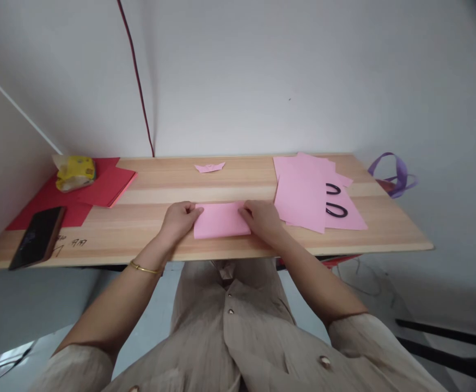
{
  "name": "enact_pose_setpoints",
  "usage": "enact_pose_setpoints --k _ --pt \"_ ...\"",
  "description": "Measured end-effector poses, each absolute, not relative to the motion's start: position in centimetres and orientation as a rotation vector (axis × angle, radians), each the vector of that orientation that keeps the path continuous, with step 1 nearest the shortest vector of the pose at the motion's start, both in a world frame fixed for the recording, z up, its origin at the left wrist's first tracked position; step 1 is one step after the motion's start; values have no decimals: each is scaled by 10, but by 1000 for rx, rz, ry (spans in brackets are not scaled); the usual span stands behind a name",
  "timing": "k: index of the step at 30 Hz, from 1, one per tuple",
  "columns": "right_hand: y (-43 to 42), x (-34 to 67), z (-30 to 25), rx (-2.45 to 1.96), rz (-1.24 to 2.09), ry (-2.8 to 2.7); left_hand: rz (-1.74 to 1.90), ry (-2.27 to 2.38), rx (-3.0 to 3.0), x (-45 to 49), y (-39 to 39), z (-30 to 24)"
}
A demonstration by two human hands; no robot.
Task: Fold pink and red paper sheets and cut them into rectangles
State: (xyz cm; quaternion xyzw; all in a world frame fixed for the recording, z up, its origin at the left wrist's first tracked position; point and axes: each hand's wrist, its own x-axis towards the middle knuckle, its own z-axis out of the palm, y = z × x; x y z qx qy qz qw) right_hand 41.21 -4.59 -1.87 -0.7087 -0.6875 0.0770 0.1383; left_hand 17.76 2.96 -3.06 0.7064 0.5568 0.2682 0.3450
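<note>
1. Pink sheet [221, 220]: folded to a rectangle, flat on the counter [160, 185] near its front edge, between both hands.
2. Left hand [178, 218]: fingers curled, pinching the sheet's left edge.
3. Right hand [262, 218]: fingers curled, pinching the right edge.
4. Pink stack [303, 196]: just right of the right hand, 2 black loops [336, 209] on it.
5. Small pink fold [209, 167]: at the back edge.
6. Red paper [99, 188], yellow pack [74, 173], phone [37, 237]: far left.

Both hands, left hand [179, 216] and right hand [261, 216], press the ends of a folded pink sheet [220, 220] on the wooden table [148, 218].
</note>
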Motion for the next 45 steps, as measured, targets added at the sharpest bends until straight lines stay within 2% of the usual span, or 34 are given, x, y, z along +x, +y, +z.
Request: enact_pose_setpoints --k 6,14,19,24,27,30,35,45 --pt "-37 402 -26 -2207 146 -2081 408 1632 2200 185 39 -28" --pt "-28 404 -23 -2260 249 -2102 257 1703 2428 189 34 -29" --pt "-31 412 -28 -2135 378 -1971 375 1757 2419 189 28 -31" --pt "-35 421 -42 -1792 505 -1779 456 1657 2411 184 35 -40" --pt "-35 423 -44 -1549 648 -1650 645 1531 2245 179 41 -43" --pt "-34 422 -40 -1413 742 -1561 885 1357 1783 174 41 -37" --pt "-34 418 -32 -1349 813 -1511 750 1042 1161 171 32 -20" --pt "-35 418 -29 -1404 839 -1459 895 1057 997 180 28 -25"
